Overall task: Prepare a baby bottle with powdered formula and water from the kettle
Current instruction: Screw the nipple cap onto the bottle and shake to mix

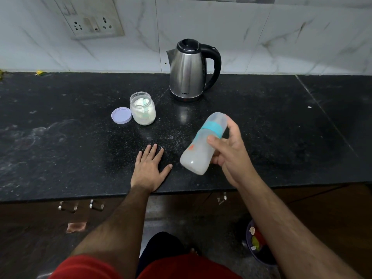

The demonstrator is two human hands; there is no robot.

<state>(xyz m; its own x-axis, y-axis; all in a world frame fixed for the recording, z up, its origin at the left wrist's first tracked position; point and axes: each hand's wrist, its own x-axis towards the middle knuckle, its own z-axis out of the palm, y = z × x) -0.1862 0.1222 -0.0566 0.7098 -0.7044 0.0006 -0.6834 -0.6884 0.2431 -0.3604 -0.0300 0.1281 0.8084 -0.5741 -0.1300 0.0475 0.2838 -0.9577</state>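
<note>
A: Step in hand?
B: Looks like mixing. Baby bottle (pixel 203 143) up off the counter (pixel 281 127), near-right, tilted w/ cap end far and base near-left. Cloudy white inside, blurred, so prob. being shaken.

A: Hands?
B: Right hand (pixel 229 154) wrapped round the bottle's lower body, thumb across the front, fingers curled behind; one finger up by the teal collar (pixel 214 128). Left hand (pixel 150 168) flat on the counter near the edge, fingers straight and spread, holding nothing.

A: Rest of the kit?
B: Kettle (pixel 188 71) far centre by the wall, lid down, handle to the right. Formula jar (pixel 143 108) left of it and nearer, open, powder and what seems a scoop inside. Purple lid (pixel 121 115) lying just beside the jar, left. Powder dusting on the counter btwn jar and left hand.

A: How far along?
B: Late, prob. Powder and water seem in, cap on.

A: Next?
B: Firm grip, collar tight to avoid leaks. Check for lumps, then set bottle upright. Jar not yet closed; lid needs going back on.
</note>
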